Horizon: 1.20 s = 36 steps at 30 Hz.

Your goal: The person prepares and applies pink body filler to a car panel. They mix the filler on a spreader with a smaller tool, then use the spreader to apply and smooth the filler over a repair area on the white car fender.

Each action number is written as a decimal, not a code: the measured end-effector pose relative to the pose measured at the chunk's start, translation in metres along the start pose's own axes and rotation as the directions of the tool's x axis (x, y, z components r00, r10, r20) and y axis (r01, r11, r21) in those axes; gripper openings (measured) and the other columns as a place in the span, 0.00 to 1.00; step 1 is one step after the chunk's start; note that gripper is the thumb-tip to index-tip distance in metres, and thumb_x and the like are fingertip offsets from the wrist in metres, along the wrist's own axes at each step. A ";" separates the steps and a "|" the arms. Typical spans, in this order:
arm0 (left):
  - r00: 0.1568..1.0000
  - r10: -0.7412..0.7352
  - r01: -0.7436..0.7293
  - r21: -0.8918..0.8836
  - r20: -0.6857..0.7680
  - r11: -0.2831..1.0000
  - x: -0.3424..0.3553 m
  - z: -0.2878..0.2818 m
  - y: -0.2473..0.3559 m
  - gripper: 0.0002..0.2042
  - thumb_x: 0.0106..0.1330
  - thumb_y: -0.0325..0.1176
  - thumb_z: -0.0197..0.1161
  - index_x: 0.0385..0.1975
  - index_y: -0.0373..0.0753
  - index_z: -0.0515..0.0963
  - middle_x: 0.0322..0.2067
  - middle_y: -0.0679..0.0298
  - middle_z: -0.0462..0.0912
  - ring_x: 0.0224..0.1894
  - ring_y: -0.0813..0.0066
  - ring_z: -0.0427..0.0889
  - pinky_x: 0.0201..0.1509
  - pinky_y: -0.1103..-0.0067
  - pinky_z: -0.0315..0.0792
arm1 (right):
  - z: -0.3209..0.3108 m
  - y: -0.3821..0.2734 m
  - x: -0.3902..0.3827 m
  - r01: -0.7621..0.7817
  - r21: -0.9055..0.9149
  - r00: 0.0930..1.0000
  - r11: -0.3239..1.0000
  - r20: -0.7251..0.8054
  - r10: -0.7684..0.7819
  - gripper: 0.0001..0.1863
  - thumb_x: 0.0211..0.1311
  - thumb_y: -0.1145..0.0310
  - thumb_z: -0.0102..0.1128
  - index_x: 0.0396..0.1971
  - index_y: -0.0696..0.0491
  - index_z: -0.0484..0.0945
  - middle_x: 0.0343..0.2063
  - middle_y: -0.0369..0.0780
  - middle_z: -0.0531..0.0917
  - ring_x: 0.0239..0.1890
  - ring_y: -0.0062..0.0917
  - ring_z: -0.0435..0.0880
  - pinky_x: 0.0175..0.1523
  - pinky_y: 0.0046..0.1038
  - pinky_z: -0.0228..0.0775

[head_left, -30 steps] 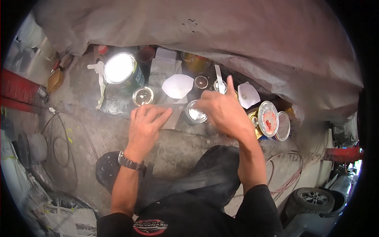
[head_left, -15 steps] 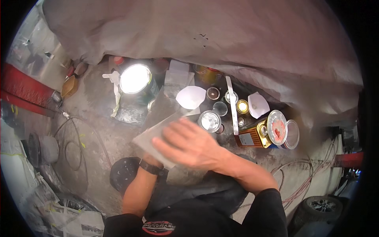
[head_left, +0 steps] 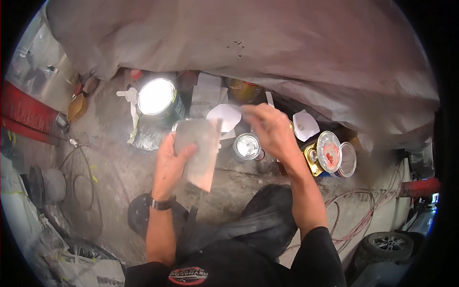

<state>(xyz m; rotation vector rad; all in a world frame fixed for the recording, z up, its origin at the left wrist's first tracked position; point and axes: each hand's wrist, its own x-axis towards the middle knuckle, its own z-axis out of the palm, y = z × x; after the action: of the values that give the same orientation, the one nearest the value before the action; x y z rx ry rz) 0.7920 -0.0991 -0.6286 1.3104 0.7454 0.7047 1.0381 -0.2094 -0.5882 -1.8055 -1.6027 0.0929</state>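
My left hand [head_left: 167,162] grips a thin grey rectangular sheet [head_left: 196,158], held upright-angled with my thumb on its face. My right hand [head_left: 270,126] is to the right, above the cans, its fingers bent and smeared by motion; whether they hold anything I cannot make out. Near it are a white paper cup or filter [head_left: 223,116], a small can with a shiny lid [head_left: 247,148], a partly hidden white stick [head_left: 269,97] and another white paper piece [head_left: 306,125].
A large can [head_left: 157,98] stands at the left. Tins with a red-smeared clear lid [head_left: 329,152] sit at the right, below a draped cover [head_left: 234,33]. Hoses [head_left: 363,196] lie at both sides, with a red metal arm [head_left: 26,107] left and a tire [head_left: 385,244] lower right.
The sheet has gone from lying slanted under my right hand to being held upright in my left. My right hand has moved up and right, off the sheet, toward the cans and stick.
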 end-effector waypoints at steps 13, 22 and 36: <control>0.974 0.166 -0.086 0.422 -0.155 0.902 -0.006 0.003 -0.004 0.14 0.75 0.36 0.58 0.38 0.27 0.80 0.25 0.53 0.84 0.25 0.66 0.79 0.33 0.72 0.73 | 0.025 -0.023 -0.023 -0.384 0.452 0.915 0.806 0.302 0.266 0.20 0.74 0.57 0.52 0.47 0.62 0.77 0.36 0.52 0.85 0.38 0.43 0.85 0.43 0.36 0.76; 0.957 0.290 -0.240 0.479 -0.031 0.845 -0.011 0.015 -0.003 0.11 0.73 0.32 0.59 0.43 0.28 0.80 0.34 0.53 0.84 0.33 0.67 0.83 0.39 0.74 0.74 | 0.023 -0.014 -0.012 -0.698 0.572 0.715 0.431 0.518 0.470 0.22 0.72 0.55 0.57 0.49 0.60 0.80 0.34 0.36 0.84 0.36 0.17 0.80 0.40 0.24 0.74; 0.746 -0.001 0.617 -0.691 0.666 -0.375 -0.020 0.003 -0.011 0.09 0.68 0.20 0.55 0.45 0.34 0.66 0.20 0.64 0.71 0.17 0.75 0.72 0.15 0.83 0.64 | 0.063 -0.031 -0.007 0.091 -0.133 0.995 0.987 0.043 -0.086 0.12 0.57 0.75 0.60 0.42 0.56 0.80 0.33 0.46 0.81 0.32 0.41 0.84 0.37 0.36 0.77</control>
<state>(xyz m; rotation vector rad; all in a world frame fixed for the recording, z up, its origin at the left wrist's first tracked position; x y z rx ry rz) 0.7831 -0.1182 -0.6373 -0.5134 -0.0628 0.2125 0.9799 -0.1880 -0.6210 -1.8406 -1.7496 -0.0237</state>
